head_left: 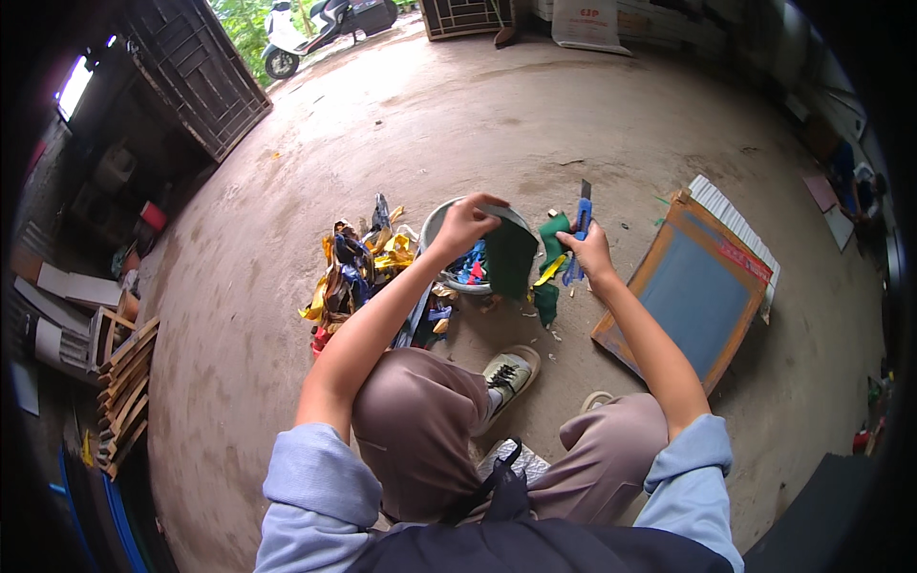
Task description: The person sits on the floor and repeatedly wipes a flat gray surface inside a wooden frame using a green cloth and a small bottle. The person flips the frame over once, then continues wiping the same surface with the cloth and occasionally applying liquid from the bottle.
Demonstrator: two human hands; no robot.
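Observation:
My left hand (467, 227) pinches the top edge of a dark green sheet (511, 258), perhaps fabric, which hangs down in front of a round bucket (429, 229). Blue and red scraps (468, 265) show inside the bucket beside the sheet. To its right, my right hand (589, 250) is closed around a blue utility knife (583, 218), its blade out and pointing away from me. Next to that hand lie green scraps (552, 234) and a yellow strip (549, 271). The knife blade is apart from the hanging sheet.
A heap of yellow, blue and black scraps (358, 267) lies left of the bucket. On the right, a wood-framed screen (693, 286) rests over a white corrugated sheet (735, 215). Wooden frames (129, 396) are stacked far left. My shoe (511, 372) is just below the bucket.

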